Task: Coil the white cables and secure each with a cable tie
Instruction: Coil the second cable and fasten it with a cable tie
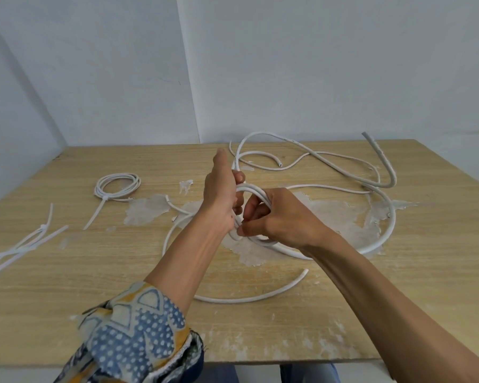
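Above the middle of the wooden table [398, 299], my left hand [221, 194] grips a small coil of thick white cable [253, 190]. My right hand [280, 217] holds the same coil from the right, fingers curled around its loops. The cable's loose length [390, 217] arcs away to the right and back under my right wrist. A finished coil [118, 185] bound with a cable tie lies at the left. Loose cable ties [25, 244] lie at the left edge. More uncoiled white cables [329, 158] sprawl at the back right.
A short curved cable piece [260, 295] lies on the table near me, under my arms. The tabletop has worn, peeled patches in the middle. White walls stand close behind the table, with a corner at the back left.
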